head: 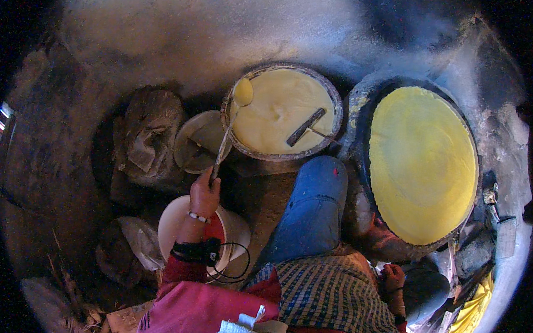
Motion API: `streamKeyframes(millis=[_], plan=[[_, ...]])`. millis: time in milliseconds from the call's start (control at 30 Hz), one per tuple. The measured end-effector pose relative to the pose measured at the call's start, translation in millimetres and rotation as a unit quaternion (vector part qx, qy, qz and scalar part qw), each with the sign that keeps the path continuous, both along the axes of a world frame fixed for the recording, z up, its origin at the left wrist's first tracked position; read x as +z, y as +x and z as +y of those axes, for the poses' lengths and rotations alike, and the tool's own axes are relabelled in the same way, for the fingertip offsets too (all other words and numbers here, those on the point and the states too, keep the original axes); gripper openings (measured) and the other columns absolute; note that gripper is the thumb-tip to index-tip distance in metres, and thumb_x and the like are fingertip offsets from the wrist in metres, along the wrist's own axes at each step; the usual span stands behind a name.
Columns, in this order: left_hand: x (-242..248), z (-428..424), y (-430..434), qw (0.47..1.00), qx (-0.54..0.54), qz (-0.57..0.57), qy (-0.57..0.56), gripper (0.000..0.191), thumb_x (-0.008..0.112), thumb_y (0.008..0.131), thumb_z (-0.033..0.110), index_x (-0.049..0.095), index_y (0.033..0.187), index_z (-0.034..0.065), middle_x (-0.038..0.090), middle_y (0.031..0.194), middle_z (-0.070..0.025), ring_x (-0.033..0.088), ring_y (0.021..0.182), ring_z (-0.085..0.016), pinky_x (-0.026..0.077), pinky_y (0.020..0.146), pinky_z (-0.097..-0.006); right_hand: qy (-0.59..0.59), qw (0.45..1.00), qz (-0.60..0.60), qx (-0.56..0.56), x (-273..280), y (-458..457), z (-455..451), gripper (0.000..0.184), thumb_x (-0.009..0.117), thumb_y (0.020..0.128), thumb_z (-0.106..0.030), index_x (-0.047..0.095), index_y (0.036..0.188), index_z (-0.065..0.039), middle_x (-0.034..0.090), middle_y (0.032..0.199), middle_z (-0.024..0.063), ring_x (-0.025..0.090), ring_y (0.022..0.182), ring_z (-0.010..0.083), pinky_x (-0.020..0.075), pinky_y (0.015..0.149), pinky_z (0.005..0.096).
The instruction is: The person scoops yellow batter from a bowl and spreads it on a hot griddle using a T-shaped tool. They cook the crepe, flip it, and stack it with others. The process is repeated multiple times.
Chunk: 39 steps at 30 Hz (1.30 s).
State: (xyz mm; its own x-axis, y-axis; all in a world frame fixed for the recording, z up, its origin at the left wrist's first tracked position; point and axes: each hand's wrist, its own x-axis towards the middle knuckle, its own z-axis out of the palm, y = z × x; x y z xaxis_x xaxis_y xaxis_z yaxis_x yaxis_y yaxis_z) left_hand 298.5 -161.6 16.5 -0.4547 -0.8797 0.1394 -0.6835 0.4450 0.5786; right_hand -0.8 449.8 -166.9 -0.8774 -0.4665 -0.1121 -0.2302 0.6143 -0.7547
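My left hand (pixel 205 191) is closed round the handle of a long ladle (pixel 224 146). The ladle's bowl, coated in pale yellow batter, lies over the left rim of a wide round vessel of batter (pixel 285 86). A T-shaped batter spreader (pixel 306 127) rests across that vessel, its bar over the batter. To the right, a large thin yellow round of batter (pixel 425 161) covers a dark griddle on a clay stove. My right hand (pixel 392 276) is low, beside the checked cloth on my lap, with fingers curled; whether it holds anything is unclear.
A white bucket (pixel 167 227) stands under my left forearm. Behind it are a round lid or pan (pixel 199 142) and a rough block (pixel 153 135). The clay stove's edge (pixel 357 110) is close to my knee. Yellow cloth or plastic (pixel 474 304) lies at lower right, sticks at lower left.
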Motion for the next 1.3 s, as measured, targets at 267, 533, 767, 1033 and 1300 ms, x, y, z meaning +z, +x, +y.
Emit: streamKeyframes(millis=[267, 533, 767, 1033, 1300], plan=[[-18.6, -6.5, -3.0, 0.989, 0.033, 0.077, -0.126, 0.040, 0.060, 0.090, 0.015, 0.053, 0.127, 0.0018, 0.064, 0.103, -0.0218, 0.063, 0.089, -0.036, 0.052, 0.076, -0.0412, 0.036, 0.999, 0.001, 0.001, 19.6, 7.8, -13.0, 0.018, 0.064, 0.088, -0.018, 0.063, 0.089, 0.000, 0.066, 0.075, 0.0074, 0.060, 0.062, 0.0137, 0.0490, 0.058, 0.0281], [-69.5, -71.4, 36.1, 0.775, 0.144, 0.437, 0.433, 0.015, 0.056, 0.091, 0.013, 0.059, 0.102, 0.0023, 0.056, 0.067, -0.0072, 0.051, 0.048, -0.019, 0.040, 0.040, -0.0353, 0.028, 0.998, 0.042, 0.045, 18.8, 4.6, -12.7, 0.018, 0.064, 0.088, -0.018, 0.063, 0.091, 0.000, 0.066, 0.076, 0.0084, 0.060, 0.063, 0.0147, 0.0500, 0.058, 0.0292], [-154.7, -100.4, 30.9, 0.851, 0.167, 0.285, 0.408, 0.014, 0.057, 0.089, 0.015, 0.059, 0.090, 0.0012, 0.056, 0.065, -0.0096, 0.052, 0.048, -0.020, 0.041, 0.040, -0.0363, 0.022, 0.996, 0.065, 0.065, 4.1, 2.5, -0.6, 0.018, 0.066, 0.085, -0.017, 0.064, 0.093, -0.001, 0.066, 0.080, 0.0101, 0.061, 0.067, 0.0184, 0.0511, 0.060, 0.0319], [-182.9, -120.0, 38.0, 0.870, 0.178, 0.226, 0.400, 0.016, 0.056, 0.089, 0.014, 0.060, 0.083, -0.0007, 0.058, 0.066, -0.0120, 0.057, 0.052, -0.024, 0.044, 0.042, -0.0425, 0.036, 0.990, -0.126, -0.046, -8.9, -5.9, 13.1, 0.029, 0.072, 0.074, -0.018, 0.066, 0.101, -0.010, 0.063, 0.093, 0.0122, 0.063, 0.081, 0.0313, 0.0521, 0.066, 0.0409], [-211.2, -130.5, 52.1, 0.725, 0.145, 0.401, 0.540, 0.017, 0.055, 0.091, 0.019, 0.058, 0.083, 0.0042, 0.056, 0.067, -0.0089, 0.052, 0.052, -0.023, 0.045, 0.048, -0.0404, 0.000, 0.997, -0.070, -0.020, 12.2, 4.4, -3.6, 0.022, 0.065, 0.084, -0.027, 0.065, 0.093, -0.006, 0.067, 0.084, 0.0135, 0.064, 0.075, 0.0305, 0.0507, 0.067, 0.0411]])
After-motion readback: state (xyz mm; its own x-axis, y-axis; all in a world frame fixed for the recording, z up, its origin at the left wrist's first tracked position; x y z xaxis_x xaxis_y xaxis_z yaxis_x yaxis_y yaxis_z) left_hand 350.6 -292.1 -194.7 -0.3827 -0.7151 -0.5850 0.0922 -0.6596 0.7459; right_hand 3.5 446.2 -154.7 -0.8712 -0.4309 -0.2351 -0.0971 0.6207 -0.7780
